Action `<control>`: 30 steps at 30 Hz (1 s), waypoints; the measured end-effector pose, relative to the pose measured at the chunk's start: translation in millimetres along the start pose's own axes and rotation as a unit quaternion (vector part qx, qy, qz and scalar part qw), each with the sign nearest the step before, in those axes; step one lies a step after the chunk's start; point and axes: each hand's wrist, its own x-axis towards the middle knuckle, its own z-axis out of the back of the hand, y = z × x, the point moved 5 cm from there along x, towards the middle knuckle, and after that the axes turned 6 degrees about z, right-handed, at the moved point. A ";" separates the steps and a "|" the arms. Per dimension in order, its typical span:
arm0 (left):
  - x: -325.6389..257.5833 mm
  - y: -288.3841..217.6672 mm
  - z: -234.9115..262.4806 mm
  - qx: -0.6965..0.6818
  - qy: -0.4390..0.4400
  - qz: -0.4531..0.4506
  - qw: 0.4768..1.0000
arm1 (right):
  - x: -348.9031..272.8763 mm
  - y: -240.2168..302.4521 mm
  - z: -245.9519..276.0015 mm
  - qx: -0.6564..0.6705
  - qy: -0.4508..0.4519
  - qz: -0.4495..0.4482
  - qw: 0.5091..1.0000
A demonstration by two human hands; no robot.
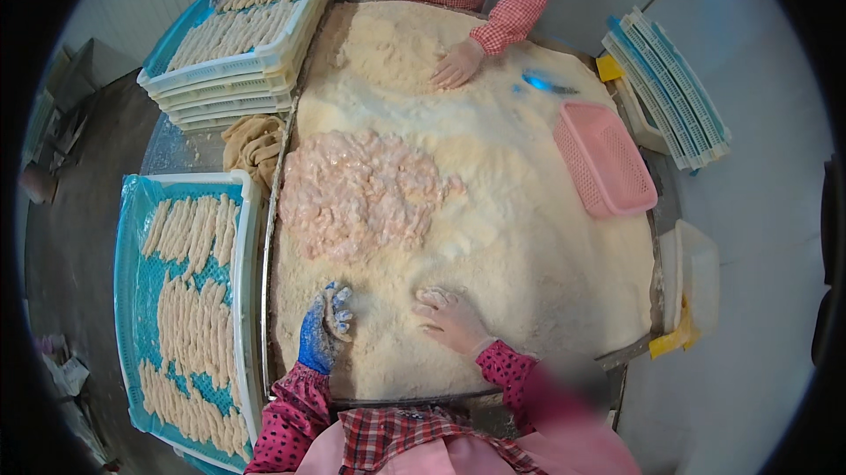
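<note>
Heap of raw pink pieces (pixel 361 197) lies on the pale powder (pixel 538 263) toward the left side of the desk (pixel 267 290), directly ahead of the gloved left hand (pixel 328 325) and ahead and to the left of the right hand (pixel 451 321). Its longer axis seems to run from side to side, with a small tongue pointing right; the left hand is the nearer, just short of the heap's near edge, though neither touches it. The left hand's fingers curl inward, caked with powder, and whether they close on a piece I cannot tell; the right hand rests on the powder, fingers loosely spread and slightly bent, with nothing visible in its grasp. Room is tight to the left, where the metal rim runs close beside the heap, with a tray of coated strips (pixel 196 321) beyond it. To the right, bare powder stretches widely toward the pink basket (pixel 606 160). Past the heap, a co-worker's hand (pixel 458 63) rests on the far powder, well apart.
</note>
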 end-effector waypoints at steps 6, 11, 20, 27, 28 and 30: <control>-13.2 -11.2 6.4 -0.085 0.057 -0.002 0.995 | -43.5 -56.5 1.8 0.290 -0.124 -0.289 0.904; -18.5 -1.6 -15.0 -0.222 0.068 0.029 0.972 | -53.8 -32.1 2.7 0.170 -0.105 -0.104 0.974; -10.5 34.9 -51.4 -0.194 0.164 0.042 0.966 | -54.2 -36.4 -25.1 0.391 -0.183 -0.329 0.839; 29.5 67.7 -59.7 -0.213 0.114 0.005 0.970 | 20.1 80.7 9.8 0.374 -0.160 -0.236 0.883; 31.1 61.1 -65.6 -0.180 0.114 -0.021 0.977 | 24.3 101.8 9.9 0.237 -0.157 -0.176 0.942; 28.5 45.8 -85.1 -0.113 0.118 -0.073 0.984 | 30.8 125.1 18.1 0.259 -0.159 -0.119 0.945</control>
